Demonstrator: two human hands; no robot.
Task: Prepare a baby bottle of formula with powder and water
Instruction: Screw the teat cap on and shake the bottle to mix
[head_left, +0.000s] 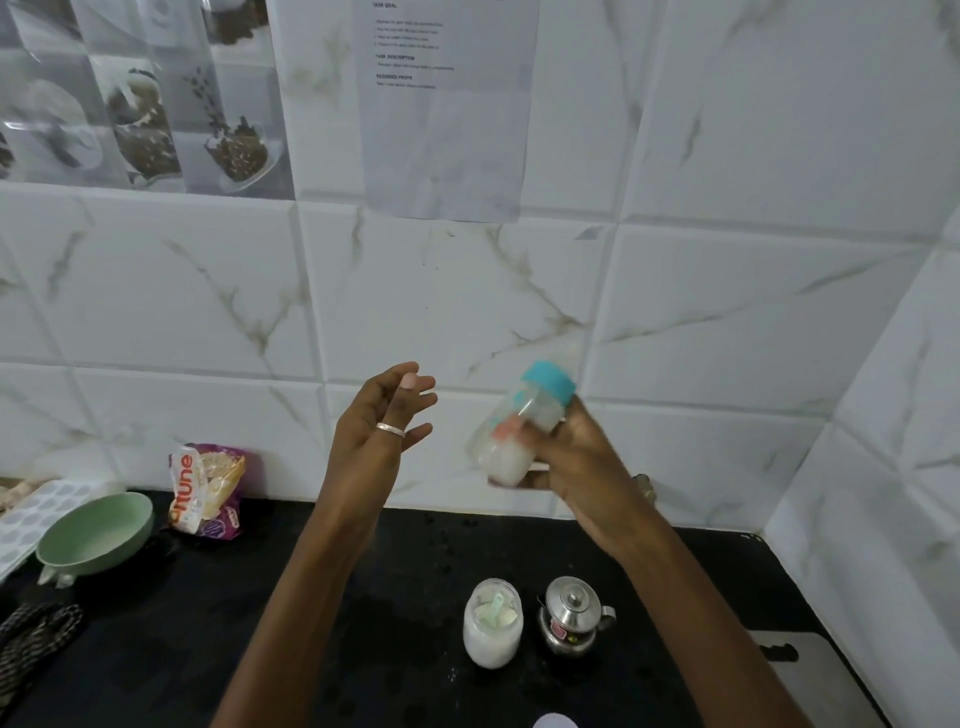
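My right hand (582, 467) grips a clear baby bottle (511, 441) with a teal screw collar, raised in front of the tiled wall and tilted to the right. White liquid fills its lower part and the bottle looks motion-blurred. To its left, apart from the bottle, my left hand (376, 421) is raised with fingers relaxed and spread, a ring on one finger, holding nothing. Down on the black counter stands a glass jar of white powder (492, 631) with a pale scoop inside, and beside it a small steel kettle (571, 616).
A green bowl (93, 535) and a white tray (36, 512) sit at the counter's left, with a snack packet (208, 488) leaning on the wall. A braided cord (31, 644) lies at the lower left. A grey board (821, 675) lies at the right. A paper sheet (447, 104) hangs on the tiles.
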